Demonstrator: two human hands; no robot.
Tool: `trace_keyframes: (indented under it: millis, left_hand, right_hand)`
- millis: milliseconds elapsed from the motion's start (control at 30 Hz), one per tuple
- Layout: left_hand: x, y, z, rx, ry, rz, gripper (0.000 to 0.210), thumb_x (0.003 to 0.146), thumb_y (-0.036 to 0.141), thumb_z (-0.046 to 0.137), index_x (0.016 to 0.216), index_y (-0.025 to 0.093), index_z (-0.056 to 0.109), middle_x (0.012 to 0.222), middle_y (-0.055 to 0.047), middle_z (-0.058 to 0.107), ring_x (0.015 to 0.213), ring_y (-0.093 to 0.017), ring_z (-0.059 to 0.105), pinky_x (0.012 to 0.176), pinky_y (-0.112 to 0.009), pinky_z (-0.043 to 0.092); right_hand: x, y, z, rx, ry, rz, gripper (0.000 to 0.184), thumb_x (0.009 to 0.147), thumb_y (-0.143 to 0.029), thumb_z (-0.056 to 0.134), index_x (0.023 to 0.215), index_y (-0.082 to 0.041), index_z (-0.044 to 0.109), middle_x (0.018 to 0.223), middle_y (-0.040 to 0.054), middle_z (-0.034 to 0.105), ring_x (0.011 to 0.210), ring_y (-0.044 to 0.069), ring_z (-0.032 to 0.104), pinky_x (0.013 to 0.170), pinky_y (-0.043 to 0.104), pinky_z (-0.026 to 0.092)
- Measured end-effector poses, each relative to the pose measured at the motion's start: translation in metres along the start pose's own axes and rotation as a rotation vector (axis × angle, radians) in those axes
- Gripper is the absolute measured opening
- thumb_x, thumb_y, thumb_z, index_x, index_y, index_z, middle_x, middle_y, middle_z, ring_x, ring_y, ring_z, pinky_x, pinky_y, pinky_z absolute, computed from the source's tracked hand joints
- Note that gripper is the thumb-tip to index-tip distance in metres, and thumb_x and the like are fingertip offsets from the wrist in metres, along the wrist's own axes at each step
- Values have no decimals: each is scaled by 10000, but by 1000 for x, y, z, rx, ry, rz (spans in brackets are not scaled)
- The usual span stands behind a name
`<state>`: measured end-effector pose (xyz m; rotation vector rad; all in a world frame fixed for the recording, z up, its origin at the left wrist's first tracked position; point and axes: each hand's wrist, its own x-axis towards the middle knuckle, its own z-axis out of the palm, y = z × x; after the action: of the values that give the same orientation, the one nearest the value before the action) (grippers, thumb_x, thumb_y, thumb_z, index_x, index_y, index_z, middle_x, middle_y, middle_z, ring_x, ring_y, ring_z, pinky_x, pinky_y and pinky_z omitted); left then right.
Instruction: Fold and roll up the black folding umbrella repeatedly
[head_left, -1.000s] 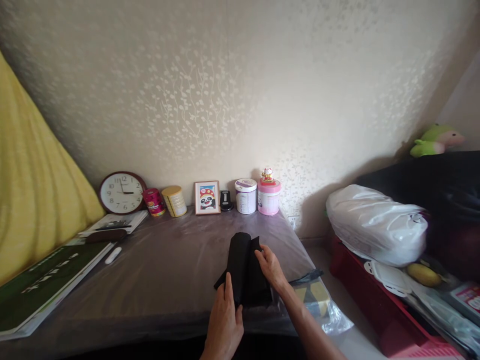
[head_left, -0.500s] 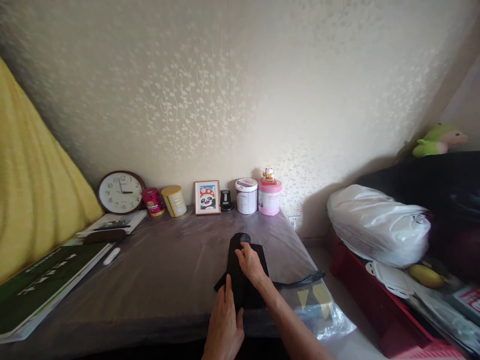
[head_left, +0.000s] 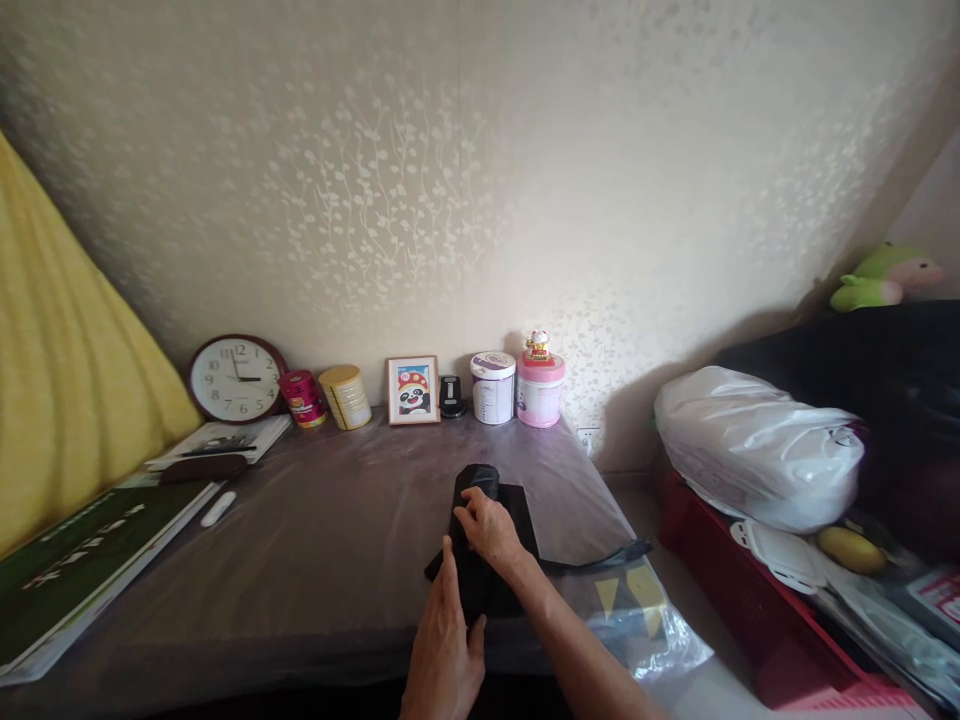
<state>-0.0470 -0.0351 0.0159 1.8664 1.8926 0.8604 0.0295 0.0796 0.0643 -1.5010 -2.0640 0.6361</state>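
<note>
A black folded piece of thin, cloth-like material (head_left: pixel 469 590) lies on the table in front of me, its rounded far end pointing at the wall. My right hand (head_left: pixel 487 528) is on top of it, fingers curled against the black layers near the rounded end. Along its left side rests my left hand (head_left: pixel 448 640), fingers stretched forward and the thumb apart at the near end. A dark strip (head_left: pixel 600 560) runs from the black material to the right. The parts under both hands are hidden.
A grey-covered table (head_left: pixel 337 560) holds a clock (head_left: pixel 238 380), tins (head_left: pixel 345 398), a panda picture (head_left: pixel 413 392) and tubs (head_left: pixel 493 390) along the wall. Left are a green book (head_left: pixel 82 560) and a white stick-like item (head_left: pixel 218 509). Right stands a red crate (head_left: pixel 720 570) under a white bag (head_left: pixel 757 445).
My right hand has shifted slightly left over the black material, and its fingers are more curled. A greyish patch near the rounded end no longer shows. My left hand stays at the left side.
</note>
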Motion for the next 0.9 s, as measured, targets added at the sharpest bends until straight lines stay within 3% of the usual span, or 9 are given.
trace_keyframes:
  millis: [100, 333, 533, 667, 767, 900]
  left_hand:
    - [0, 3, -3, -8, -8, -7, 771, 810, 162, 349, 1378, 183, -172, 1481, -127, 189, 1343, -208, 262, 1028, -357, 352]
    - [0, 6, -10, 132, -104, -68, 699, 826, 193, 358, 1407, 179, -30, 1225, -150, 483, 1084, -230, 544, 881, -352, 446]
    - [1, -4, -1, 78, -72, -85, 645, 830, 240, 341, 1400, 137, 58, 1316, -164, 410, 1134, -230, 516, 887, -348, 458]
    - [-1, -11, 8, 97, -39, -61, 598, 835, 255, 305, 1379, 76, 129, 1354, -186, 388, 1223, -260, 442, 934, -388, 439]
    - [-2, -14, 13, 132, -9, -46, 581, 828, 240, 292, 1359, 37, 172, 1376, -198, 372, 1265, -263, 395, 989, -393, 398]
    - [-1, -17, 15, 161, 16, -26, 579, 808, 217, 309, 1345, 26, 205, 1376, -195, 383, 1263, -245, 402, 1016, -368, 371]
  right_hand:
    - [-3, -1, 1, 22, -6, -30, 220, 860, -234, 455, 1039, -167, 564, 709, 7, 699, 661, 143, 653, 590, 213, 401]
    - [-8, 1, 5, 68, -24, -97, 162, 847, -217, 456, 937, -209, 591, 756, -12, 707, 735, 131, 657, 641, 200, 419]
    - [-17, 4, 1, 92, -33, -228, 185, 869, -207, 431, 973, -230, 583, 741, -33, 699, 732, 124, 648, 670, 203, 434]
    - [-23, 14, 1, 21, 121, -398, 197, 884, -206, 437, 938, -225, 626, 889, 5, 693, 845, 145, 603, 791, 253, 431]
    - [-18, 26, 5, -1, 184, -491, 195, 880, -200, 458, 929, -215, 646, 1018, 21, 674, 1047, 173, 533, 939, 319, 368]
    - [1, 37, 13, -28, 158, -487, 215, 891, -212, 447, 979, -225, 642, 1109, 26, 647, 1203, 184, 433, 1050, 418, 224]
